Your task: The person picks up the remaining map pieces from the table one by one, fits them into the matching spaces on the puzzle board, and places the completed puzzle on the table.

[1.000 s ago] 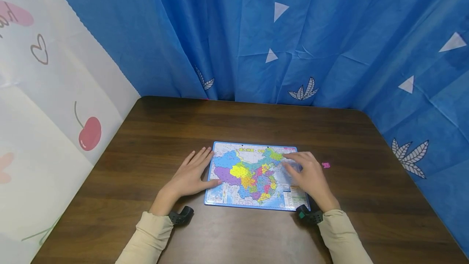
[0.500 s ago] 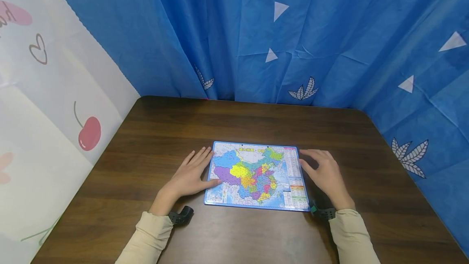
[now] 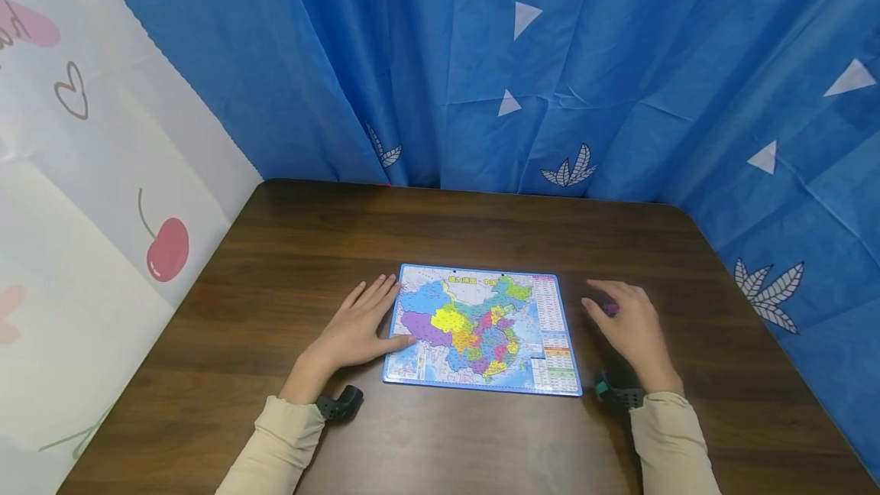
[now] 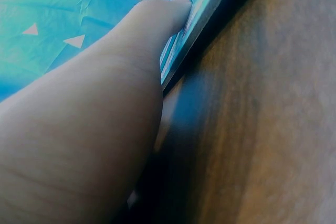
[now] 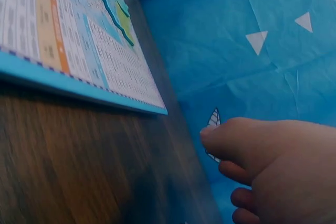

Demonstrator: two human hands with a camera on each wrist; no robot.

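A map puzzle board [image 3: 550,304] with a blue border and many coloured pieces lies flat on the table. My left hand [image 3: 352,331] rests at its left side, fingers straight and spread, the thumb lying over the board's edge. To the right of the board, my right hand [image 3: 632,323] hovers over the table with thumb and index finger apart. A small pinkish-purple puzzle piece [image 3: 611,308] shows between that thumb and index finger, partly hidden by the hand. In the right wrist view the thumb and curved fingers [image 5: 241,140] are apart from the board [image 5: 105,82].
The dark wooden table [image 3: 330,235] reaches back to a blue curtain [image 3: 467,98]. On the left hangs a white cloth [image 3: 103,159] with printed cherries. Black wrist cameras sit on both wrists.
My right hand has moved off the board's upper right part to the right, coming over the small pink piece. The left hand and the board have stayed put.
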